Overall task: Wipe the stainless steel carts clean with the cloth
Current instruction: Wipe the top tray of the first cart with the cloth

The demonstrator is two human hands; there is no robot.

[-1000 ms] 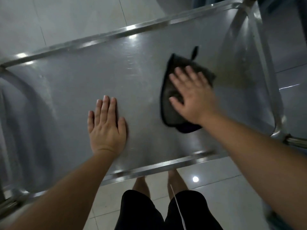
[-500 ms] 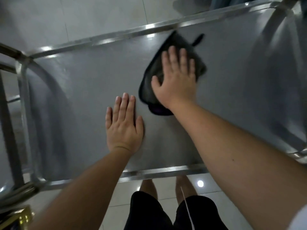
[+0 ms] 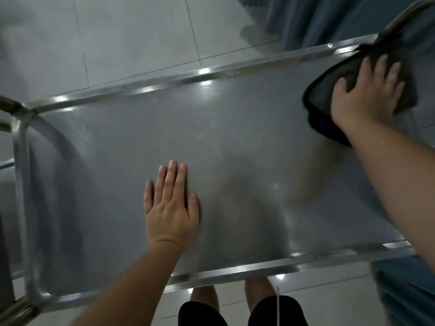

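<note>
The stainless steel cart's top shelf (image 3: 235, 142) fills the view, with raised shiny rims along its far and near edges. A dark grey cloth (image 3: 327, 90) lies at the shelf's far right corner. My right hand (image 3: 369, 95) presses flat on the cloth with fingers spread and straight. My left hand (image 3: 170, 208) rests flat on the bare steel near the front edge, fingers together and straight, holding nothing.
The cart's tubular handle and post (image 3: 20, 161) stand at the left end. Pale floor tiles (image 3: 129, 38) lie beyond the far rim. A blue curtain or fabric (image 3: 329, 22) hangs at the back right. My legs (image 3: 235, 307) stand just below the near rim.
My right hand has slid the cloth from the shelf's middle to its far right corner. My left hand stays flat on the steel in the same spot.
</note>
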